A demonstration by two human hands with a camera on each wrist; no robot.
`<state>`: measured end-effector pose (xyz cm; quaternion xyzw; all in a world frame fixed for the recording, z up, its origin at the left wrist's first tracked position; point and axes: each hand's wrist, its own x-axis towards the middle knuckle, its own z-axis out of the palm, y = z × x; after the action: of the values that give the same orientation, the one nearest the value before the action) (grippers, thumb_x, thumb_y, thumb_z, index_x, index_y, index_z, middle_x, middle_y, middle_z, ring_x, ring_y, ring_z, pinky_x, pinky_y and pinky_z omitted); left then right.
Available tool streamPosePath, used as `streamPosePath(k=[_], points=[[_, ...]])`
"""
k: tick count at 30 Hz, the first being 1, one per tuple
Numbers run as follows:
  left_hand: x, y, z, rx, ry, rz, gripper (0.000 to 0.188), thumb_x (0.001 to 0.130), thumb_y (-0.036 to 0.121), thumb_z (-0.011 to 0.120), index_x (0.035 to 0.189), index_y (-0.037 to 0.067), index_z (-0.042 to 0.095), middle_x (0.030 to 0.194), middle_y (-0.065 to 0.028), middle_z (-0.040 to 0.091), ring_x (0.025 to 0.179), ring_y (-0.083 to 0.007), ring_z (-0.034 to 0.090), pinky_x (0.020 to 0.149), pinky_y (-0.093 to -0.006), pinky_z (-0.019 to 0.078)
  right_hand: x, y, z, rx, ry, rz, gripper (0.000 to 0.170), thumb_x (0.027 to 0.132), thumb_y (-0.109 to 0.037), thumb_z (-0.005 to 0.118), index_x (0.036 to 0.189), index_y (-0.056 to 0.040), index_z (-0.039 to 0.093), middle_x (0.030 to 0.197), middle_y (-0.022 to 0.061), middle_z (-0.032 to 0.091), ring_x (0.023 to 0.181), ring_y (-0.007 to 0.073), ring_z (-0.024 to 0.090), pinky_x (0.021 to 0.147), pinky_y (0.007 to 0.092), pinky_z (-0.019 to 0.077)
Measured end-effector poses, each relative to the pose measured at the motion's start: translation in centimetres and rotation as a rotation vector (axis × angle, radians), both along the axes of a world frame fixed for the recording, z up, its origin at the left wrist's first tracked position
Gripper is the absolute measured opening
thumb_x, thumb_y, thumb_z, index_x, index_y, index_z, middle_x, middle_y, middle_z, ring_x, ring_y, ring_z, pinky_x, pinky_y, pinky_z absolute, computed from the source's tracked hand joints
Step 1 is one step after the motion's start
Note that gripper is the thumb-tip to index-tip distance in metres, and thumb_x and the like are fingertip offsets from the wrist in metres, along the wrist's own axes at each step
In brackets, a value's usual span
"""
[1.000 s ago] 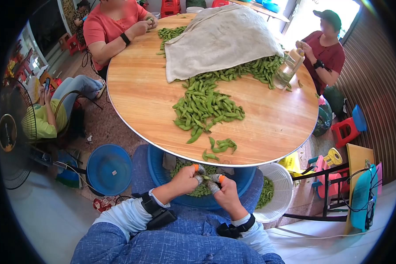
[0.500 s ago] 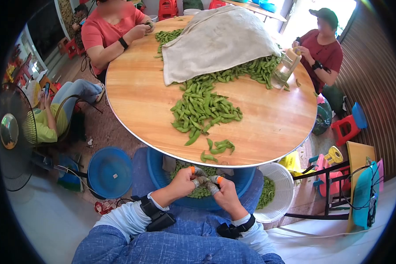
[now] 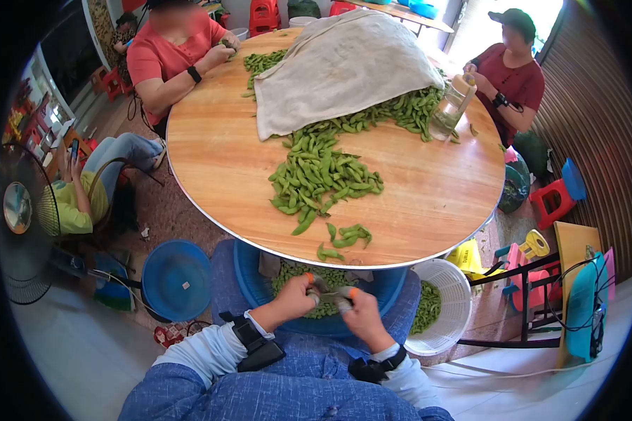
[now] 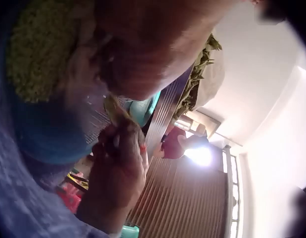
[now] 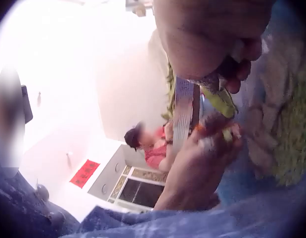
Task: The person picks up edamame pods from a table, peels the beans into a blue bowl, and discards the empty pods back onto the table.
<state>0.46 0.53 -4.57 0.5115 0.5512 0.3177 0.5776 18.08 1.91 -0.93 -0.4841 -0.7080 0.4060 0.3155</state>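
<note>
One green pod (image 5: 221, 101) is pinched in the closed fingers of the right hand (image 3: 361, 316); the left hand (image 3: 295, 298), fingers also curled, grips a small green piece (image 5: 227, 135) beside it. Beneath, a blue basin (image 3: 393, 284) holds loose green beans (image 3: 291, 270). A white basket (image 3: 458, 309) stands right. Farther, heaped pods (image 3: 323, 175) lie on the counter (image 3: 225, 168), partly under a pale cloth (image 3: 351, 70).

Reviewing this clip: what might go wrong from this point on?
Beans could spring past the blue basin's rim if the pod at the hands opens suddenly.

The few loose pods near the table's near edge might get knocked down among the small green beans.

The bottle, close to the cap wearer's arms, may be bumped.
</note>
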Motion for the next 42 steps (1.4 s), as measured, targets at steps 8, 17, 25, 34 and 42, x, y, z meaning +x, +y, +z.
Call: streamPosePath(k=[8, 17, 25, 34, 42], points=[[-1.3, -0.4, 5.5, 0.546, 0.754, -0.322, 0.024, 0.065, 0.001, 0.052, 0.089, 0.002, 0.054, 0.072, -0.0168, 0.054, 0.068, -0.0317, 0.055, 0.06, -0.0365, 0.0452, 18.1, -1.5, -7.1, -0.577, 0.838, -0.972, 0.008, 0.077, -0.013, 0.054, 0.083, -0.0084, 0.051, 0.063, 0.0043, 0.053, 0.051, 0.0116, 0.049, 0.039, 0.0219, 0.0369], [2.8, 9.6, 12.2, 1.002, 0.567, -0.179, 0.02, 0.07, 0.006, 0.057, 0.09, 0.005, 0.058, 0.08, -0.0143, 0.055, 0.075, -0.0294, 0.054, 0.065, -0.0376, 0.044, 15.4, -2.3, -6.2, -0.617, 0.844, -0.836, 0.013, 0.075, -0.013, 0.058, 0.085, -0.0056, 0.055, 0.063, 0.004, 0.054, 0.049, 0.011, 0.049, 0.037, 0.0212, 0.0349], [3.4, 13.6, 12.0, 0.833, 0.849, -0.347, 0.016, 0.068, 0.008, 0.06, 0.082, 0.002, 0.058, 0.077, -0.0114, 0.055, 0.071, -0.0285, 0.053, 0.063, -0.0368, 0.0436, 9.1, -0.6, 1.0, -0.163, 0.377, -0.356, 0.018, 0.078, -0.003, 0.056, 0.094, 0.0023, 0.057, 0.079, 0.0035, 0.06, 0.069, 0.0085, 0.053, 0.063, 0.0197, 0.043], [2.3, 7.7, 12.8, 0.212, -0.116, -0.097, 0.011, 0.076, 0.011, 0.058, 0.074, 0.001, 0.055, 0.061, 0.0018, 0.051, 0.055, -0.0059, 0.044, 0.048, -0.0222, 0.0369, 3.0, 1.4, 7.3, -0.038, 0.513, -0.131, 0.022, 0.08, -0.005, 0.053, 0.099, 0.0037, 0.054, 0.089, 0.0042, 0.058, 0.079, 0.0097, 0.053, 0.072, 0.0222, 0.0425], [1.7, 3.4, 12.2, 0.083, -0.109, -0.153, 0.009, 0.076, 0.008, 0.059, 0.077, 0.0, 0.057, 0.066, 0.0043, 0.053, 0.06, -0.002, 0.045, 0.051, -0.0189, 0.0371, 2.0, 1.0, 8.1, -0.292, 0.581, 0.072, 0.017, 0.081, -0.007, 0.051, 0.095, 0.0027, 0.055, 0.084, 0.0012, 0.058, 0.076, 0.0065, 0.05, 0.069, 0.0206, 0.0419]])
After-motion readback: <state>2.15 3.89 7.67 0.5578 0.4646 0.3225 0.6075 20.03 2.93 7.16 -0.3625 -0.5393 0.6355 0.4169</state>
